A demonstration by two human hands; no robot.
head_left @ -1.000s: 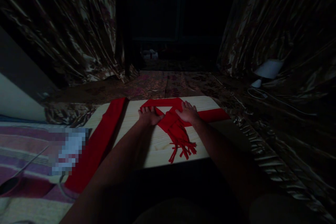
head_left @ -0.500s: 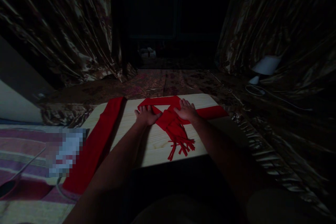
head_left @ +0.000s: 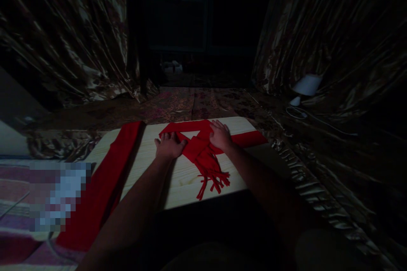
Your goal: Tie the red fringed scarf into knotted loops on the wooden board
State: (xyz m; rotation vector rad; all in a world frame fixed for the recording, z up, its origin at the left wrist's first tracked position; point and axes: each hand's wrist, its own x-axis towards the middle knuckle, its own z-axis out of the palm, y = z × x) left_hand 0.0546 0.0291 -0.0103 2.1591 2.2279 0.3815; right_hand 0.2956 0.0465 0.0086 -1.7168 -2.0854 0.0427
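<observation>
A red fringed scarf point(head_left: 195, 147) lies flat on a light wooden tabletop point(head_left: 181, 178), folded into a crossed loop. Its fringe points toward me, and a band runs off to the right. Fingers spread, my left hand point(head_left: 170, 146) rests on the loop's left corner. My right hand point(head_left: 220, 134) lies flat on the right side, just beside the crossing. Neither hand grips the cloth. A second length of red cloth point(head_left: 108, 178) stretches along the table's left side and hangs over toward the striped bedding.
Striped bedding point(head_left: 14, 203) with a blurred-out item adjoins the table at left. A small white lamp point(head_left: 307, 85) with its cord stands at the far right. Patterned curtains point(head_left: 95, 51) hang on both sides, and fringed fabric point(head_left: 305, 182) lies along the right.
The whole view has shifted slightly, so everything appears a little further left and lower. Both hands stay flat on the scarf; my right hand sits slightly higher against the loop.
</observation>
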